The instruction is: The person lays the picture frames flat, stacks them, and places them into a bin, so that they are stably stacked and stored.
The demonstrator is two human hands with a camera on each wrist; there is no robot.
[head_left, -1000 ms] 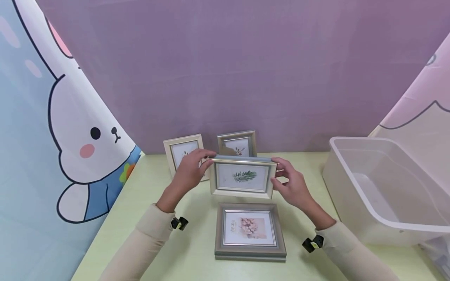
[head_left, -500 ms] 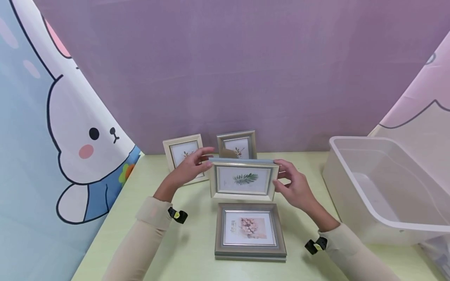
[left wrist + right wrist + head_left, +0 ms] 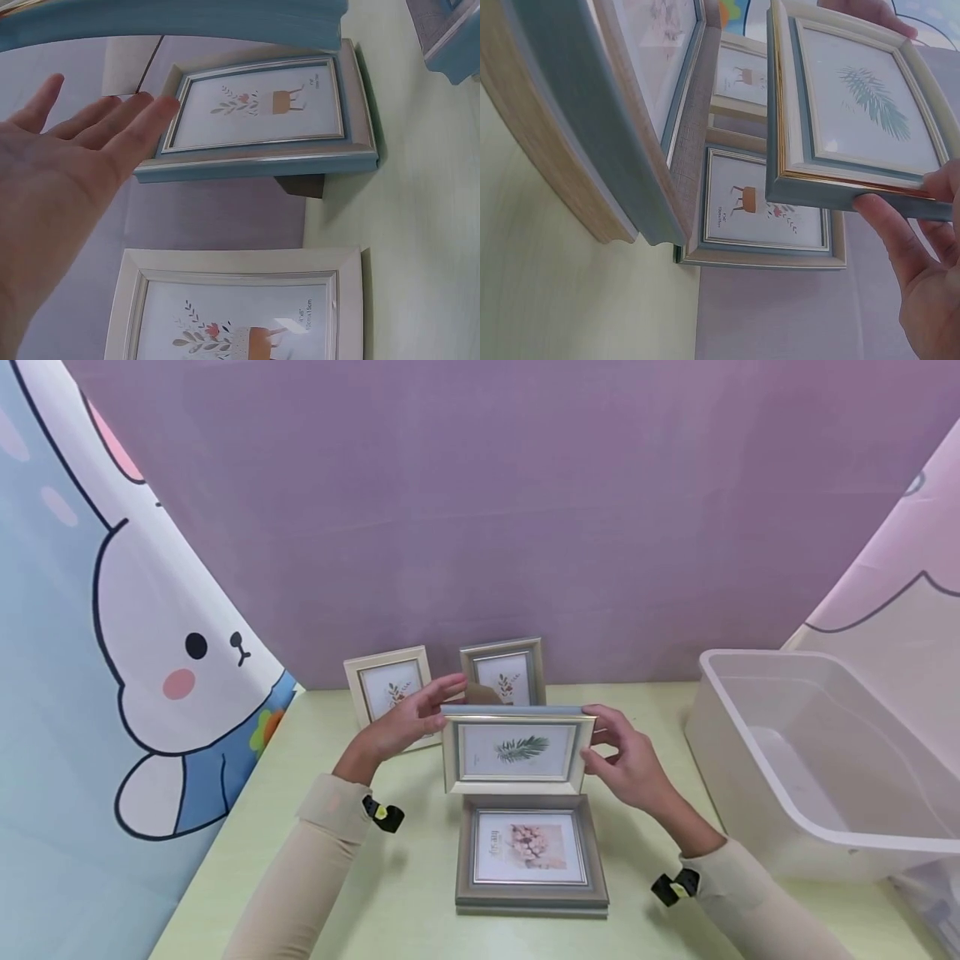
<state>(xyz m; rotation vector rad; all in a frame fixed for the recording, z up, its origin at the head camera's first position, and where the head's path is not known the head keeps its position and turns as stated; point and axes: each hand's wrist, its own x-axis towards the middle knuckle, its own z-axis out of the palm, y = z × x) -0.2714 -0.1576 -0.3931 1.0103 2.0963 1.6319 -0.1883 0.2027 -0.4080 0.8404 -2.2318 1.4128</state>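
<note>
A cream-and-silver picture frame with a green leaf print (image 3: 517,753) is held up above the table, wider than tall. My right hand (image 3: 628,760) pinches its right edge; in the right wrist view the thumb and fingers of the right hand (image 3: 928,289) grip its rim. My left hand (image 3: 401,727) is at its upper left corner, fingers extended behind it. In the left wrist view the left hand (image 3: 67,161) has straight fingers and holds nothing. A brown flap (image 3: 482,694) sticks up behind the leaf frame. Below lies a grey-brown frame with a flower print (image 3: 528,852), stacked on another frame.
A cream frame (image 3: 387,683) and a grey-brown frame (image 3: 504,668) stand upright at the back, near the purple wall (image 3: 480,527). A large whitish plastic bin (image 3: 750,760) stands on the right of the pale green table (image 3: 360,893).
My left hand has loosened from the leaf frame's left corner and its fingers have straightened. The leaf frame has come slightly down, still in the right hand.
</note>
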